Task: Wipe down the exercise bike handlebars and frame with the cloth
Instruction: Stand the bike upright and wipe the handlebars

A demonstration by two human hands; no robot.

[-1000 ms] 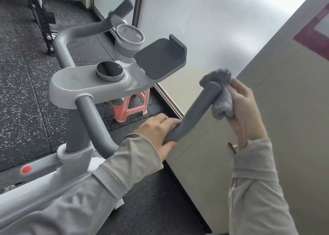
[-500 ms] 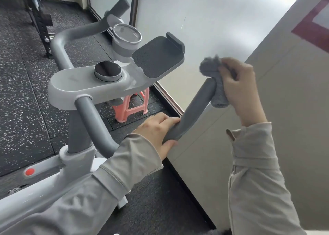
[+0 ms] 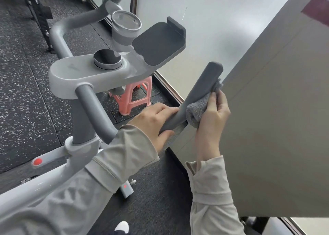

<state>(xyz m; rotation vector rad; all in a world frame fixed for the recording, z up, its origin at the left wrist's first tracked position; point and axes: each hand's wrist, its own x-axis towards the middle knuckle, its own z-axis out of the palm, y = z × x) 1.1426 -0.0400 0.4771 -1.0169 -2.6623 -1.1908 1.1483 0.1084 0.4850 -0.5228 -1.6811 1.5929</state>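
Note:
The exercise bike's right handlebar is a dark grey padded bar that rises toward the wall. My left hand grips its lower part. My right hand presses a grey fluffy cloth against the right side of the bar, about midway down, just above my left hand. The bar's tip is bare. The pale grey console with a round black dial sits to the left, and the left handlebar curves away behind it. The light frame runs down at lower left.
A grey wall panel stands close on the right, almost touching the handlebar tip. A pink plastic stool stands on the speckled black rubber floor under the console. A dark tablet holder and cup holder stick up. A black rack is far left.
My right hand has slid the cloth from the handlebar's tip down to its middle, leaving the tip uncovered. My left hand has kept its grip on the lower bar.

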